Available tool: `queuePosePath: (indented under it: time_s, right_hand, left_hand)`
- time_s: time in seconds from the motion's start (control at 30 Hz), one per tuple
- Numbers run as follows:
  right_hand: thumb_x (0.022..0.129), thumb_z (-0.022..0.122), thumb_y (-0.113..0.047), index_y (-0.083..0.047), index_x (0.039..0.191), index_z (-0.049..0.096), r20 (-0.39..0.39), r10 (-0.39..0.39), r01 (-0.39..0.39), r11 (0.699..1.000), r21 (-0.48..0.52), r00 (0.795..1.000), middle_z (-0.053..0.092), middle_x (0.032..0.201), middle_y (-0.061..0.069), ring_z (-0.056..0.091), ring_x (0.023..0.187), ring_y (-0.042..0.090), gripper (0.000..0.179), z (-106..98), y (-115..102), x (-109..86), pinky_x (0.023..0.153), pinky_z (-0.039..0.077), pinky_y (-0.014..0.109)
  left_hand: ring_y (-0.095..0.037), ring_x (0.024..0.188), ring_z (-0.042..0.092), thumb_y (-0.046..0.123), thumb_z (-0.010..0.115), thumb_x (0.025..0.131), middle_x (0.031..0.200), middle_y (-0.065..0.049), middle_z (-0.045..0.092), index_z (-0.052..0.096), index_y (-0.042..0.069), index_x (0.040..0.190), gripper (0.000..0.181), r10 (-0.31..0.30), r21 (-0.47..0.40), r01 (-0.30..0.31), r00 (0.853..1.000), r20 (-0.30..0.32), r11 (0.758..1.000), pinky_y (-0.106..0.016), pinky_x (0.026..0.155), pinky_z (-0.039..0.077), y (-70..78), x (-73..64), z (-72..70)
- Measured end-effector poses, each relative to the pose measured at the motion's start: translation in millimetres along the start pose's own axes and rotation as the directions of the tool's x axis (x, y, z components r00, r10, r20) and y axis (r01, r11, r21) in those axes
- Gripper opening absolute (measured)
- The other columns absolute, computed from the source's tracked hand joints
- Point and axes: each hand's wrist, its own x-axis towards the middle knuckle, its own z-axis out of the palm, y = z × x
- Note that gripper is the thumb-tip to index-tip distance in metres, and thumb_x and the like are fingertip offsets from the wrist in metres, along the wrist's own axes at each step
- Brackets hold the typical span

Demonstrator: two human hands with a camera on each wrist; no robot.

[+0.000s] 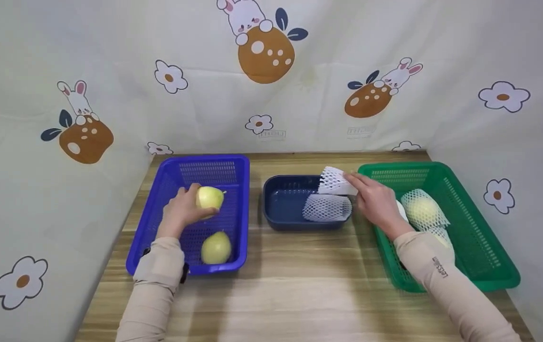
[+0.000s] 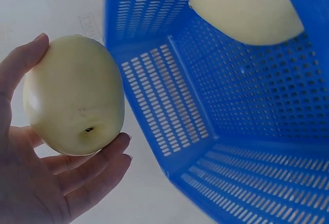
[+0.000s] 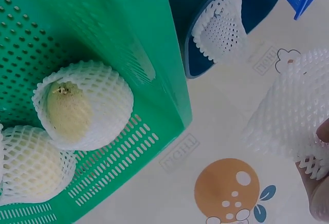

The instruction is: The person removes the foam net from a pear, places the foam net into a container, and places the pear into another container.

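Note:
My left hand [image 1: 178, 211] grips a pale yellow-green pear [image 1: 209, 197] over the blue basket [image 1: 242, 213], thumb on one side and fingers around the other. In the left wrist view the pear's [image 2: 74, 95] dimpled end faces the camera. A second pear [image 1: 216, 249] lies in that basket, nearer me. My right hand [image 1: 379, 202] pinches a white foam net sleeve [image 1: 332, 180] by one end, above the right side of the small navy basket [image 1: 281, 202]. Another foam net sleeve [image 1: 327, 208] lies in the navy basket beneath it.
At the right stands a green basket [image 1: 473, 232] with pears in foam nets, among them one wrapped pear [image 1: 422, 210] near its middle; my right forearm partly hides the others. All three baskets stand on a wood-grain table [image 1: 300, 285], with a printed cloth [image 1: 204, 118] around it.

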Motion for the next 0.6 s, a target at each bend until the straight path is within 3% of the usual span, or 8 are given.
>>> queuePosePath:
  time_s: [0.33,0.6]
  right_hand:
    - [0.073,0.052,0.007,-0.013,0.118,0.058,-0.013,0.021,-0.021,0.999,-0.028,1.0,0.059,0.11,0.008,0.059,0.073,0.03,0.05,11.9,3.2,10.2,0.043,0.043,0.04]
    - [0.072,0.051,0.007,-0.011,0.117,0.058,0.011,0.044,-0.043,0.998,-0.035,0.999,0.058,0.11,0.011,0.059,0.081,0.032,0.048,24.0,-2.4,14.3,0.047,0.045,0.042]
  left_hand:
    - [-0.046,0.089,0.049,0.046,0.068,0.068,0.105,-0.029,0.045,0.039,0.001,0.122,0.076,-0.065,0.032,0.064,0.997,0.042,0.997,-0.056,0.07,0.04,-23.6,2.3,0.0]
    - [-0.051,0.099,0.042,0.041,0.069,0.069,0.114,-0.036,0.039,0.031,-0.005,0.128,0.084,-0.135,0.083,0.126,0.984,0.112,0.989,-0.058,0.077,0.037,-42.2,1.5,4.1]
